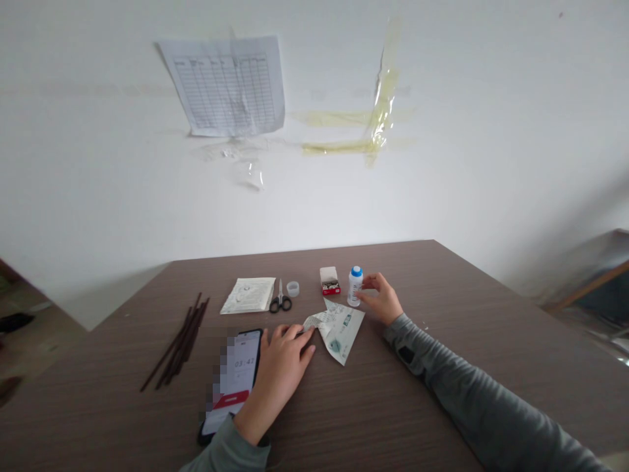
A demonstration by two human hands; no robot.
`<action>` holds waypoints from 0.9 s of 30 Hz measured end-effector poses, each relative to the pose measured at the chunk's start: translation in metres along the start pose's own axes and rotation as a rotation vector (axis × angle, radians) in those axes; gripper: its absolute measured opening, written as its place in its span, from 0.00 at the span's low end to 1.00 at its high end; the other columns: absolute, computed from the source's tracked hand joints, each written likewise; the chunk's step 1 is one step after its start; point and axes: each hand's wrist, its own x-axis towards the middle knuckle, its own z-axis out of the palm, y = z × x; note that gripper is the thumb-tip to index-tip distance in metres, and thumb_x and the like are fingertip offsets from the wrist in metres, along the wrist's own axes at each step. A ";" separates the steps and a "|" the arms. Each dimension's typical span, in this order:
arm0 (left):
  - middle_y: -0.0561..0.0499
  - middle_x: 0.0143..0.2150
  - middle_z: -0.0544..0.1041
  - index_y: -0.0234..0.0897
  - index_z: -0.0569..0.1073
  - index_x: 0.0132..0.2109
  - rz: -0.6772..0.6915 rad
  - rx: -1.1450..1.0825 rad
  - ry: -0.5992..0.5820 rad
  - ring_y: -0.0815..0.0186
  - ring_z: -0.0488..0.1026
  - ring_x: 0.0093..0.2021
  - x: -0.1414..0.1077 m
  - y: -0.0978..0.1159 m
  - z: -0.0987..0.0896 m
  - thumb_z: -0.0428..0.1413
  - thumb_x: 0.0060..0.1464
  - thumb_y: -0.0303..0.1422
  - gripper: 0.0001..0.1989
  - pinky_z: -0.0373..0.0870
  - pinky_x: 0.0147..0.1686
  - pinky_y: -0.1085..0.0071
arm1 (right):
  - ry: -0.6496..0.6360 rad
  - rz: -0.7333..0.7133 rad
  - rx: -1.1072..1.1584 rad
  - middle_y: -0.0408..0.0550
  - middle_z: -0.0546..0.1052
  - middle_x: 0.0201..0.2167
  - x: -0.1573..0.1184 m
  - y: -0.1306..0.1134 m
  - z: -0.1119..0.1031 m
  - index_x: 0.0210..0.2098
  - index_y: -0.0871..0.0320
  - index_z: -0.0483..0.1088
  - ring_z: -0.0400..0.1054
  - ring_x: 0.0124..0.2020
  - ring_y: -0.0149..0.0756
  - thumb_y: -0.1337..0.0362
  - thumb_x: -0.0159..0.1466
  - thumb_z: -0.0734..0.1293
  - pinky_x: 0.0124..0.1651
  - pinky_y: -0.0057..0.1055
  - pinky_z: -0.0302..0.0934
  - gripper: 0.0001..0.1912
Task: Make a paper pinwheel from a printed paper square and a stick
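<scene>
My right hand (384,300) is at a small white bottle (353,294) with a blue cap, which stands upright. Its thumb and fingertips close on the bottle's right side. My left hand (282,367) lies palm down, fingers stretched out, over the table beside the phone (246,357). Its fingertips touch the crumpled left end of a printed, folded piece of paper (343,328). Just behind that paper stands a small red and white box (330,283) with its flap up and dark contents showing.
Several thin dark brown sticks (181,341) lie at the left of the brown table (442,406). A flat white printed packet (248,295), black-handled scissors (280,300) and a small translucent ring-like cup (293,289) lie toward the back. A white wall stands behind the table.
</scene>
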 end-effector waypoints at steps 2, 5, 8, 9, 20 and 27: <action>0.45 0.73 0.94 0.59 0.93 0.75 0.015 -0.007 0.001 0.39 0.86 0.75 0.000 -0.002 0.002 0.64 0.81 0.30 0.26 0.78 0.83 0.32 | -0.001 0.040 0.012 0.47 0.93 0.42 0.001 0.000 0.003 0.42 0.44 0.74 0.91 0.49 0.56 0.55 0.51 0.85 0.59 0.54 0.86 0.24; 0.45 0.74 0.93 0.58 0.92 0.77 0.023 0.000 -0.017 0.39 0.85 0.75 -0.001 -0.004 0.003 0.63 0.82 0.30 0.27 0.77 0.83 0.32 | 0.027 0.049 0.010 0.46 0.93 0.41 0.001 0.001 0.006 0.44 0.44 0.74 0.92 0.48 0.56 0.57 0.51 0.86 0.58 0.54 0.87 0.26; 0.44 0.75 0.93 0.59 0.91 0.77 0.023 0.020 -0.020 0.39 0.85 0.76 -0.001 -0.003 0.004 0.62 0.82 0.30 0.27 0.78 0.83 0.31 | 0.044 0.028 0.017 0.46 0.94 0.41 0.002 0.002 0.006 0.45 0.44 0.74 0.93 0.47 0.55 0.57 0.52 0.87 0.57 0.55 0.89 0.27; 0.44 0.76 0.93 0.59 0.91 0.77 0.023 0.025 -0.018 0.39 0.85 0.76 -0.002 -0.002 0.004 0.63 0.82 0.30 0.27 0.78 0.83 0.31 | 0.040 0.024 0.022 0.47 0.94 0.41 0.002 0.003 0.006 0.45 0.44 0.74 0.93 0.46 0.55 0.57 0.52 0.87 0.57 0.55 0.89 0.27; 0.44 0.75 0.94 0.56 0.94 0.73 0.000 0.025 -0.017 0.34 0.84 0.81 -0.004 0.001 -0.009 0.61 0.82 0.26 0.26 0.70 0.88 0.18 | -0.079 0.039 0.132 0.54 0.97 0.47 0.012 -0.011 0.008 0.49 0.49 0.87 0.95 0.49 0.60 0.54 0.52 0.94 0.60 0.60 0.92 0.28; 0.43 0.74 0.94 0.54 0.95 0.71 -0.041 0.056 -0.011 0.34 0.83 0.82 -0.003 -0.009 -0.013 0.61 0.82 0.26 0.25 0.68 0.88 0.17 | -0.201 0.061 0.227 0.55 0.97 0.47 0.029 -0.033 0.028 0.45 0.50 0.89 0.94 0.51 0.62 0.56 0.46 0.95 0.64 0.65 0.91 0.29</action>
